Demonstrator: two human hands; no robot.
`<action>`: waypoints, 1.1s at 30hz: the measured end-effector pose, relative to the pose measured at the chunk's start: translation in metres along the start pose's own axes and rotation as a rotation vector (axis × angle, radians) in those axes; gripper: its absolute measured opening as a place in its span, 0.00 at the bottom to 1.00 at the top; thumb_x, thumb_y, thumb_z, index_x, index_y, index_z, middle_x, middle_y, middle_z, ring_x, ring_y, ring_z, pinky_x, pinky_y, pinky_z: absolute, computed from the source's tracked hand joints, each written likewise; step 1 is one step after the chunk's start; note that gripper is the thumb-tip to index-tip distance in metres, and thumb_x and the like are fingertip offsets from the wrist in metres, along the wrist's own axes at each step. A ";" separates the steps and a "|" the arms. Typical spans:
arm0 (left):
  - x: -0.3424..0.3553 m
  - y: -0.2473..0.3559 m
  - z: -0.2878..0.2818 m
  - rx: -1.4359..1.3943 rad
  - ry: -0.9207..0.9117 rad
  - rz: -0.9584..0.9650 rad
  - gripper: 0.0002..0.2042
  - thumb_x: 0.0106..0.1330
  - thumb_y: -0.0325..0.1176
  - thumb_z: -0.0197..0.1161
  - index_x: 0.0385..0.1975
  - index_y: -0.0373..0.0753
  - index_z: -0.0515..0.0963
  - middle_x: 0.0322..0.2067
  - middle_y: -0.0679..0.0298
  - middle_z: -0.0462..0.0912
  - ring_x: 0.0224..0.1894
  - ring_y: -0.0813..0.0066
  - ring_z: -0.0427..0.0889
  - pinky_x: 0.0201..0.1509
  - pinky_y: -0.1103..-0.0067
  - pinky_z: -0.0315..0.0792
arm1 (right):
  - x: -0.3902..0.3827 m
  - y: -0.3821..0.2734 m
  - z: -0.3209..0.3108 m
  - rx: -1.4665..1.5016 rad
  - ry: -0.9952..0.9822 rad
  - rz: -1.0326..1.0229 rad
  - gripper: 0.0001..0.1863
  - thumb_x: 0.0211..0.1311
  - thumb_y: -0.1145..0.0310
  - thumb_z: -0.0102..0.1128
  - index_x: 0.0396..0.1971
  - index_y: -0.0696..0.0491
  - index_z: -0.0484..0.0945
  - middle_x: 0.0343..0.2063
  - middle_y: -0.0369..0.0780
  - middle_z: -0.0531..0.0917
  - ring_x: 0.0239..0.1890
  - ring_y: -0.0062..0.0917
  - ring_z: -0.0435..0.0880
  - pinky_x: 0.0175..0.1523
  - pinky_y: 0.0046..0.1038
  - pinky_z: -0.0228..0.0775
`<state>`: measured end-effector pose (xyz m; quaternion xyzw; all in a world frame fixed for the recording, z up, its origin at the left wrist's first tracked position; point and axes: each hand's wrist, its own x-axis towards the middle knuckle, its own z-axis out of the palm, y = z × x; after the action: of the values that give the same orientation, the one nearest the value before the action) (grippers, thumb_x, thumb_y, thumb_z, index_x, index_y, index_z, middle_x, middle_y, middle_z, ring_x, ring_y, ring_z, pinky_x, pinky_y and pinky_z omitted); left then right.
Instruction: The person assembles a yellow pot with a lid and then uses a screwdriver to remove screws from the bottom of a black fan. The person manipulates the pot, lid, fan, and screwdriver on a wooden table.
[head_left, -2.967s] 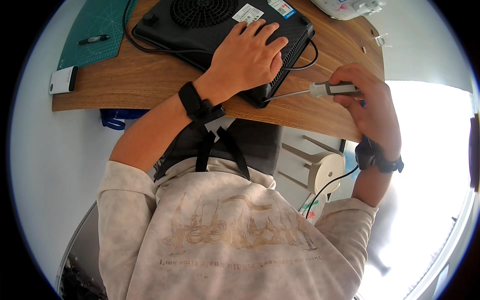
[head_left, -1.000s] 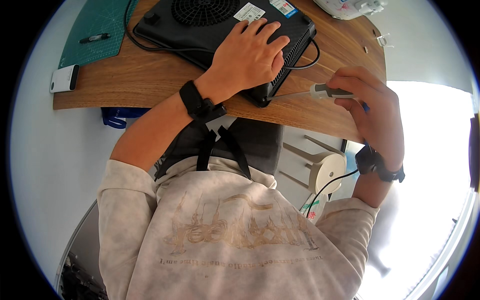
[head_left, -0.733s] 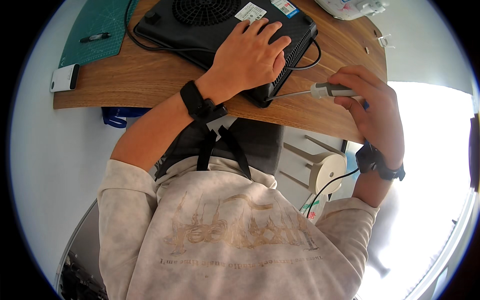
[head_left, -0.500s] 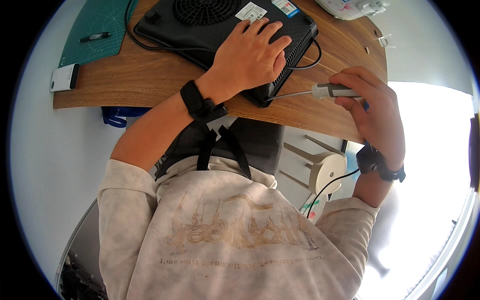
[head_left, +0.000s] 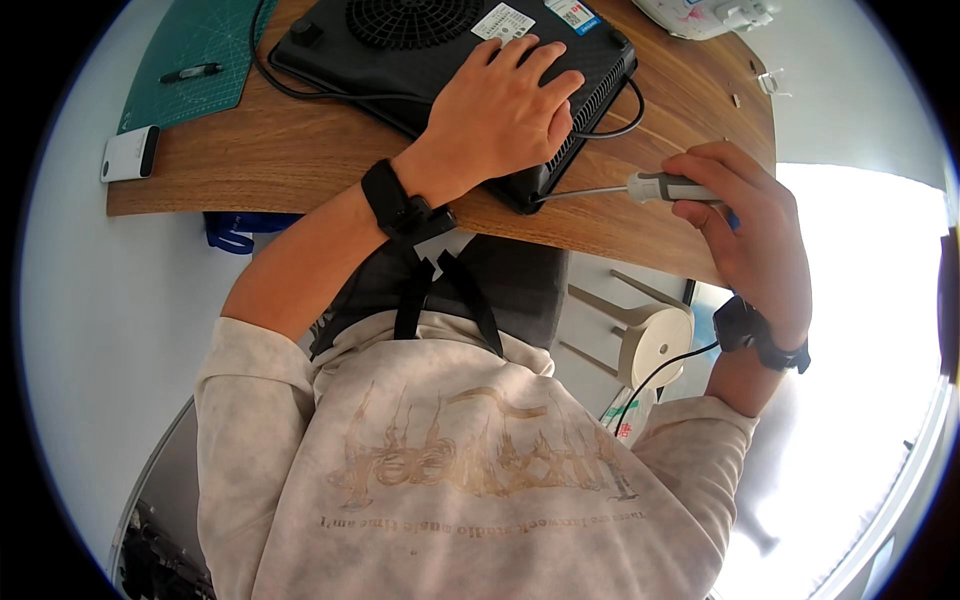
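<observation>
head view: left hand (head_left: 505, 115) is lying spread on black appliance (head_left: 408, 72), round grille (head_left: 413, 22) and labels (head_left: 503, 22) showing; right hand (head_left: 757, 215) is gripping grey-and-white screwdriver (head_left: 652, 187), tip sitting at appliance corner.

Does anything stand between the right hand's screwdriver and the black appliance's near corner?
Nothing visible does: the screwdriver in the right hand reaches the corner unobstructed. The left hand rests on the black appliance, clear of the shaft.
</observation>
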<state>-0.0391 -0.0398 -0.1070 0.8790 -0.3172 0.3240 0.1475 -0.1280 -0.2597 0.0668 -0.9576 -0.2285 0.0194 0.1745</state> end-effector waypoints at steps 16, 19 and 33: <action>-0.001 -0.002 -0.002 -0.013 0.006 -0.014 0.17 0.69 0.38 0.60 0.56 0.47 0.82 0.60 0.62 0.81 0.62 0.62 0.79 0.63 0.66 0.72 | 0.032 -0.028 -0.001 0.028 -0.042 -0.170 0.18 0.61 0.82 0.59 0.51 0.56 0.75 0.51 0.41 0.82 0.40 0.28 0.84 0.42 0.27 0.79; -0.001 -0.003 -0.004 -0.007 0.006 -0.018 0.17 0.69 0.38 0.60 0.56 0.47 0.82 0.60 0.62 0.81 0.61 0.62 0.79 0.63 0.66 0.72 | 0.030 -0.025 0.000 0.124 -0.039 -0.184 0.16 0.61 0.84 0.56 0.49 0.57 0.74 0.52 0.43 0.82 0.40 0.26 0.85 0.43 0.26 0.80; 0.001 0.000 -0.001 -0.012 0.009 -0.001 0.17 0.69 0.38 0.60 0.56 0.47 0.82 0.60 0.61 0.82 0.61 0.62 0.80 0.63 0.66 0.72 | 0.008 -0.042 -0.004 -0.081 0.059 -0.021 0.16 0.61 0.71 0.74 0.48 0.54 0.82 0.36 0.42 0.88 0.31 0.29 0.88 0.37 0.27 0.80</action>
<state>-0.0391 -0.0402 -0.1056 0.8768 -0.3179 0.3259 0.1545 -0.1388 -0.2229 0.0852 -0.9615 -0.2339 -0.0201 0.1426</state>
